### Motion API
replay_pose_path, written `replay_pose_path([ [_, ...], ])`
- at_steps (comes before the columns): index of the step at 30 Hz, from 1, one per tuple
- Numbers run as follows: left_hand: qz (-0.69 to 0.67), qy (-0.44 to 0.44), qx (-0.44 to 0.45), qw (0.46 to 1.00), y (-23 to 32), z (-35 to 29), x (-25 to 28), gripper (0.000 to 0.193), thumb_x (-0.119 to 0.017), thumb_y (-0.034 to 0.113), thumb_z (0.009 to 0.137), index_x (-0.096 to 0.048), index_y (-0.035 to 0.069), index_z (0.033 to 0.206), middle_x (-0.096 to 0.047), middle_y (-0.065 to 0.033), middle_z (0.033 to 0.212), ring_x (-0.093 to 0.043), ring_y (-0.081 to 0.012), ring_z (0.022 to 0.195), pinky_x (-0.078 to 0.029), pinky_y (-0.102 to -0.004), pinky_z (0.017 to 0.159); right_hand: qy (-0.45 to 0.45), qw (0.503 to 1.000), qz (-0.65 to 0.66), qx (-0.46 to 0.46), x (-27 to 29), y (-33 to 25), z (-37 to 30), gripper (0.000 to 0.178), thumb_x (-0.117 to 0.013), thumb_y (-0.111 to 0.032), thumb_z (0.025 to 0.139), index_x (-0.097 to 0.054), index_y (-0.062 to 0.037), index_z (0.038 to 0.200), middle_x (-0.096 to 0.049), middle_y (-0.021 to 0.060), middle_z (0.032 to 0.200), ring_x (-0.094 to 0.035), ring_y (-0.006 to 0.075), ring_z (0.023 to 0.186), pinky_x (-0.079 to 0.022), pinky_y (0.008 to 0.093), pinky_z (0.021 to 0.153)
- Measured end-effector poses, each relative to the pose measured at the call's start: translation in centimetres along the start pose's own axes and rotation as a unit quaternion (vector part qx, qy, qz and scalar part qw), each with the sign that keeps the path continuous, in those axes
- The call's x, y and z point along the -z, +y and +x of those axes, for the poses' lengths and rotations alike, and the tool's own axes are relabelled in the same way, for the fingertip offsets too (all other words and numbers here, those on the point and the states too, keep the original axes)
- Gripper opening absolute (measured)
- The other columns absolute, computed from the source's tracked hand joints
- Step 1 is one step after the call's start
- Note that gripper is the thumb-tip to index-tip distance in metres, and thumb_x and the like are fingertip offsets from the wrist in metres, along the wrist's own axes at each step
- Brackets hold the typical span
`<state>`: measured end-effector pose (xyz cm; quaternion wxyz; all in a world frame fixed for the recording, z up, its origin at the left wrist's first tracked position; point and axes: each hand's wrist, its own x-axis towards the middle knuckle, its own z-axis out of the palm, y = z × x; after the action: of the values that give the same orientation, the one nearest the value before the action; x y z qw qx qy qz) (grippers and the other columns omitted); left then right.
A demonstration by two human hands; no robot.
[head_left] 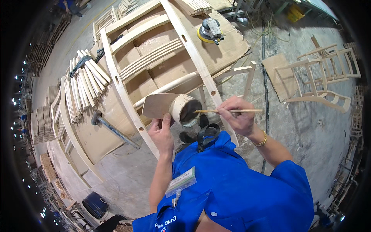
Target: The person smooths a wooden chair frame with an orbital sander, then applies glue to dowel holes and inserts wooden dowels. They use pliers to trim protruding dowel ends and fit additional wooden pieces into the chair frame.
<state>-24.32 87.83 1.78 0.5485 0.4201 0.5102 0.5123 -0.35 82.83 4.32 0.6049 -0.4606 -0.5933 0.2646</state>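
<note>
Left hand [161,135]: grip closed on the tan board [156,106] beside the round container [177,108]. Right hand [237,116]: grip pinched around a thin stick [208,111], tip at the container's mouth, between the hands.

Thin stick [249,110] in right hand [236,115]

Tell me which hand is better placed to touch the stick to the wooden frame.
Right, most likely: the right hand already grips the thin stick, its tip at the cup's mouth; the left hand is occupied supporting the cup.
</note>
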Motion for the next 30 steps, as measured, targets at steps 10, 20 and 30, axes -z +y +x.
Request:
replay_pose_path([
  [10,0.011,0.009,-0.114,0.993,2.6,-0.1,-2.3,0.021,-0.065,0.01,0.091,-0.063,-0.005,0.104,-0.065,-0.0091,0.097,-0.061,-0.0141,0.086,-0.053,-0.0283,0.077,0.012,0.987,-0.071,0.147,0.2,-0.4,-0.3,0.021,-0.071,0.008,0.076,-0.054,-0.0012,0.083,-0.065,0.0159,0.085,-0.069,0.0261,0.077,-0.058,0.0324,0.065],
  [20,0.01,0.092,-0.149,0.984,2.5,-1.3,-3.6,0.018,-0.065,0.013,0.092,-0.064,-0.005,0.095,-0.063,-0.0037,0.085,-0.054,-0.0092,0.078,-0.044,-0.0225,0.068,0.014,0.995,-0.016,0.1,-1.7,-0.7,-2.3,0.02,-0.064,0.01,0.081,-0.051,-0.0003,0.092,-0.062,0.0171,0.089,-0.069,0.0268,0.081,-0.061,0.0374,0.07],
  [30,-0.033,0.072,-0.097,0.992,1.3,-1.0,-2.6,0.019,-0.064,0.012,0.092,-0.062,-0.003,0.103,-0.064,-0.0071,0.099,-0.061,-0.0121,0.084,-0.055,-0.0261,0.071,0.204,0.847,0.382,-0.31,-2.2,-0.5,-3.5,0.006,-0.056,-0.002,0.093,-0.05,-0.0017,0.096,-0.063,0.0141,0.091,-0.068,0.0226,0.08,-0.06,0.0339,0.069],
])
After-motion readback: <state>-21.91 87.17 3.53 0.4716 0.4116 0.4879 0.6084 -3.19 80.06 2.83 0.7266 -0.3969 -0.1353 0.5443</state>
